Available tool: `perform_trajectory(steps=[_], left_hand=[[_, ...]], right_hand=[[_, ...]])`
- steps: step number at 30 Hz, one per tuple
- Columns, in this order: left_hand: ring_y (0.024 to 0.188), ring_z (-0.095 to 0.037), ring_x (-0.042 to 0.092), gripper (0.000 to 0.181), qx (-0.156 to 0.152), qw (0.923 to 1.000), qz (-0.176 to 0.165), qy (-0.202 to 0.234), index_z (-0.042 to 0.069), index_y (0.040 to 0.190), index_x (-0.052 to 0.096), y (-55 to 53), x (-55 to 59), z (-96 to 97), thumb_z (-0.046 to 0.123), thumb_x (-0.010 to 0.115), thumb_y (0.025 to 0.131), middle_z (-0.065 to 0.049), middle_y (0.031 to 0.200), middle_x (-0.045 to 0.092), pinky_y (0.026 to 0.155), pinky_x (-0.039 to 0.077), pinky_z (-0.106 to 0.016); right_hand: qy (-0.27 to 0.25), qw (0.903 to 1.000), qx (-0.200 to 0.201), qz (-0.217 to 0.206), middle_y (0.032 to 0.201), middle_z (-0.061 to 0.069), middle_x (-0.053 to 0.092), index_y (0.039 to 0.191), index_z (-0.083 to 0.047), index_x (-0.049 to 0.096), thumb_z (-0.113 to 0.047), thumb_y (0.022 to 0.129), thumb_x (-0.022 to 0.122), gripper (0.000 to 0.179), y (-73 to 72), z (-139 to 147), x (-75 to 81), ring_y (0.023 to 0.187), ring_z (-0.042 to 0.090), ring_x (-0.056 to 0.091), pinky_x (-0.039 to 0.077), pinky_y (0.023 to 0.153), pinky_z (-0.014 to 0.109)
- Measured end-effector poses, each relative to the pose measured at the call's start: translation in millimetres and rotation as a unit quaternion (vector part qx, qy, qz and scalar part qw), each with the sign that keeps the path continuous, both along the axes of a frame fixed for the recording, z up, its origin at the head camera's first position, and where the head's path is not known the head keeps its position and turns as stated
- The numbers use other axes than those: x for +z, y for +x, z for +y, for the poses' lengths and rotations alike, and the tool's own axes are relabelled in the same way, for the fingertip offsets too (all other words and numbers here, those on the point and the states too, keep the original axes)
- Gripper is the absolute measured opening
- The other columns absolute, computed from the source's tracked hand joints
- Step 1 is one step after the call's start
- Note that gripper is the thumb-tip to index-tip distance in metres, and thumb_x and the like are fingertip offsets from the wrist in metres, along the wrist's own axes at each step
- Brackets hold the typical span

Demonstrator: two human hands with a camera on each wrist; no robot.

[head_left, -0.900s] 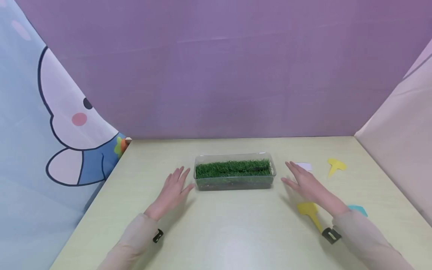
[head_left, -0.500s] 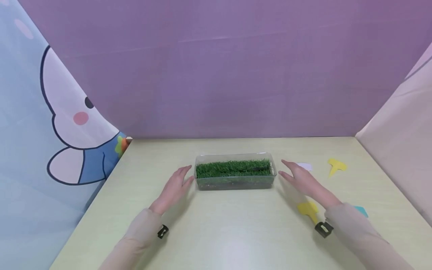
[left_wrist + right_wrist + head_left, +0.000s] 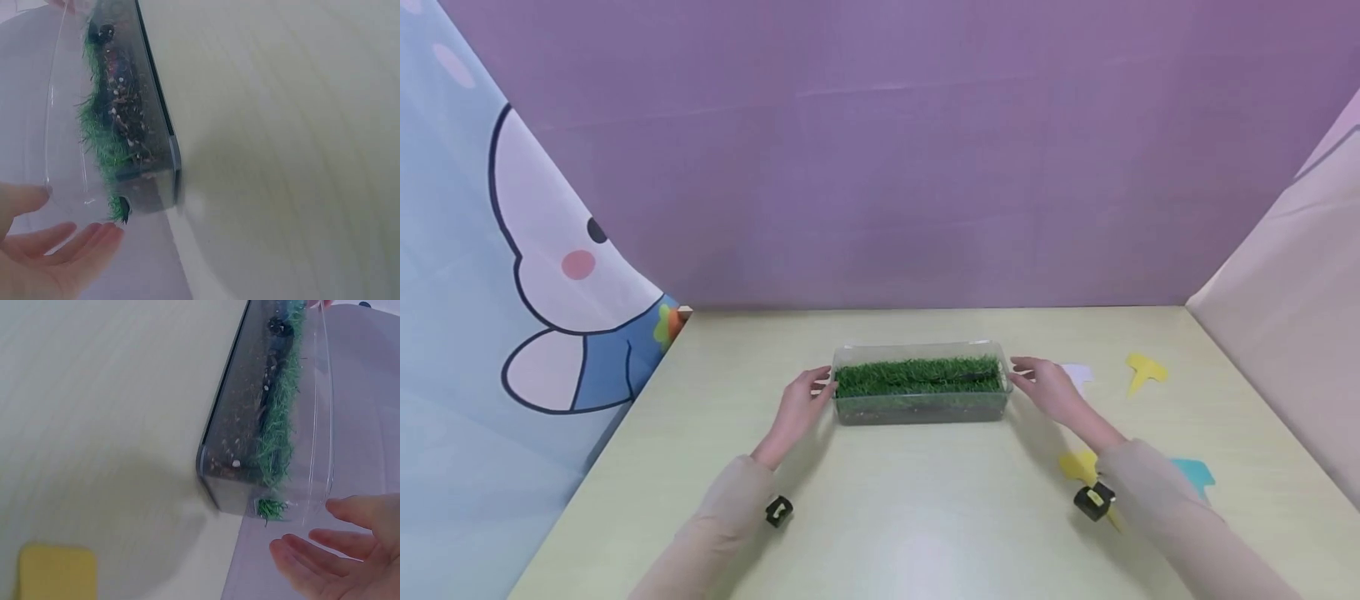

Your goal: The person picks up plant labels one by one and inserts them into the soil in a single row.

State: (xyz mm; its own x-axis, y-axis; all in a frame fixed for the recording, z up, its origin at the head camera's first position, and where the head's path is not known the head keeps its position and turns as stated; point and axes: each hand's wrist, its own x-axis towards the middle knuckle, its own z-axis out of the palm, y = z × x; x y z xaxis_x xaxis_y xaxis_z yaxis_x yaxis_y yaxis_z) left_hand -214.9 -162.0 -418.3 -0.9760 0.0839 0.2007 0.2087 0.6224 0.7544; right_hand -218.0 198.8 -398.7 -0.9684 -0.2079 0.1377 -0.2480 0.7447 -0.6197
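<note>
left hand: loose, nine o'clock of box
right hand: loose, three o'clock
teal tag: head view only

A booth is suggested: the table is bordered by purple cloth, cartoon cloth and pale cloth.

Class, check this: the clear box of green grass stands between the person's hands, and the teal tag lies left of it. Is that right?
Only the side is wrong: the head view shows the teal tag lying right of the clear box.
</note>
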Motion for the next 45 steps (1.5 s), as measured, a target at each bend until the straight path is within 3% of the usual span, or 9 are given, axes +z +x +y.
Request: perform_trajectory(steps=[9,15,19,28,45], left_hand=[[0.087,-0.028,0.058,0.035,0.030,0.9962,-0.056,0.060,-0.006,0.117,0.052,-2.5,3.4,5.9,0.007,0.055,0.085,-0.020,0.104,0.059,0.070,0.053,-0.032],[0.078,-0.020,0.058,0.032,0.054,0.9841,-0.105,0.133,-0.008,0.113,0.055,-6.0,1.6,4.5,0.002,0.055,0.083,-0.022,0.105,0.059,0.071,0.054,-0.033],[0.077,-0.018,0.057,0.030,0.063,0.9761,-0.124,0.167,-0.010,0.112,0.055,-7.8,-0.8,0.9,-0.001,0.054,0.082,-0.024,0.106,0.057,0.072,0.054,-0.028],[0.076,-0.016,0.057,0.029,0.061,0.9672,-0.148,0.197,-0.011,0.110,0.055,-10.0,0.5,0.6,-0.004,0.054,0.081,-0.025,0.106,0.056,0.073,0.054,-0.028],[0.073,-0.015,0.056,0.031,0.044,0.9631,-0.174,0.200,-0.011,0.109,0.054,-12.6,4.0,-1.9,-0.005,0.056,0.079,-0.023,0.105,0.055,0.071,0.054,-0.027]], right_hand=[[-0.097,0.9919,-0.018,-0.080,0.106,0.031,0.054,0.119,0.016,0.043,-0.005,0.088,0.048,0.038,-0.1,-4,1.2,0.083,0.033,0.061,0.054,0.073,0.039],[-0.201,0.9679,-0.038,-0.146,0.110,0.033,0.050,0.122,0.017,0.039,0.001,0.088,0.045,0.037,-1.9,-6,1.8,0.089,0.033,0.060,0.053,0.078,0.031],[-0.232,0.9561,-0.049,-0.172,0.114,0.034,0.048,0.122,0.017,0.039,0.001,0.088,0.044,0.037,-4.5,-8,1.7,0.093,0.034,0.058,0.052,0.079,0.029],[-0.241,0.9508,-0.040,-0.191,0.115,0.034,0.047,0.121,0.019,0.037,0.003,0.087,0.044,0.038,-2.3,-8,6.6,0.095,0.035,0.057,0.052,0.080,0.031],[-0.232,0.9484,-0.036,-0.213,0.113,0.035,0.048,0.121,0.020,0.036,0.001,0.087,0.045,0.039,1.2,-6,18.2,0.090,0.029,0.059,0.052,0.080,0.033]])
